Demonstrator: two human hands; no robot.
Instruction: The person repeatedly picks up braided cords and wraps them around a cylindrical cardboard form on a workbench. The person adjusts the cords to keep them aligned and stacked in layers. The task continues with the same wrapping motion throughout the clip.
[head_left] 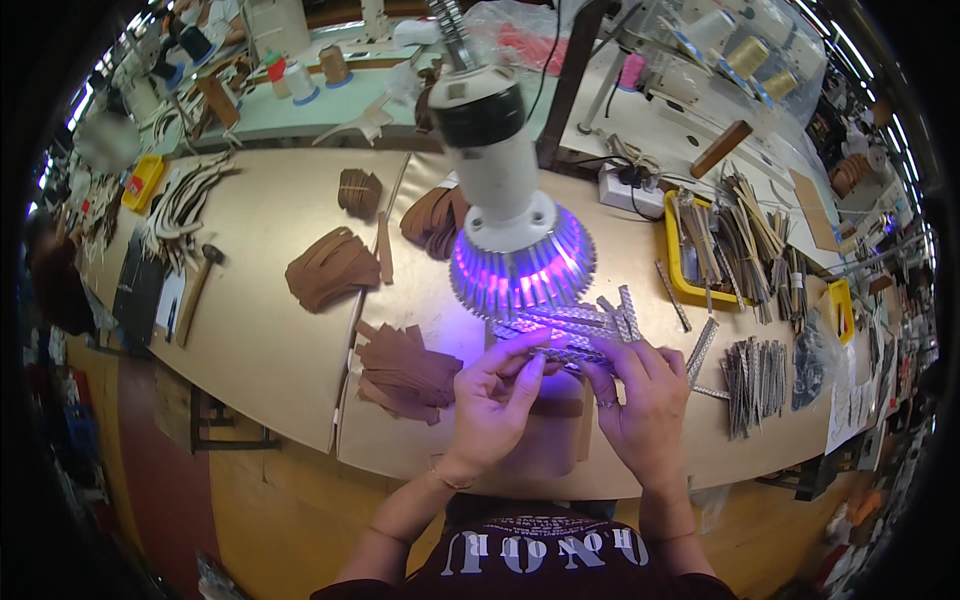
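Note:
Under a lamp [522,268] glowing purple, my left hand [490,405] and my right hand [645,400] are close together above the table. A silver-grey braided strip [568,354] runs between them. The left thumb and fingers pinch one end; the right fingers are closed on the other. Just beyond the fingers lie more braided strips [598,318], some partly hidden by the lamp and hands. To the left of my left hand is a fanned pile of flat brown strips [410,370].
Brown strip bundles [333,268] and a hammer [195,295] lie leftward. On the right are a yellow tray [675,250] of thin strips, a row of narrow grey strips [752,380] and a power strip [630,190]. The lamp hangs low, close beyond my hands.

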